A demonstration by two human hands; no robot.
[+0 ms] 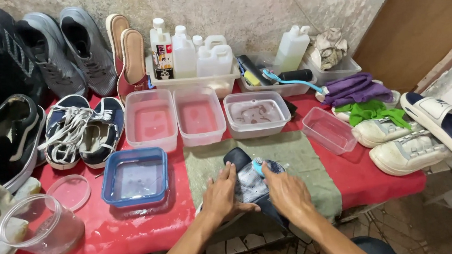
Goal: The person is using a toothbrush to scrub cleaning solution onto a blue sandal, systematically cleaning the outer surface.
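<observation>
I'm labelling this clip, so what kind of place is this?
Probably a small shoe-cleaning workstation. Shoes line a red table, tubs of water and cleaner bottles stand behind, and both hands work a dark shoe.

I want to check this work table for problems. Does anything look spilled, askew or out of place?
Yes. The red table cover shines wet around the blue-rimmed tub, as if water spilled there. The round lid lies apart from the clear jar, which rests tilted. The dark shoe under both hands carries foam.
</observation>
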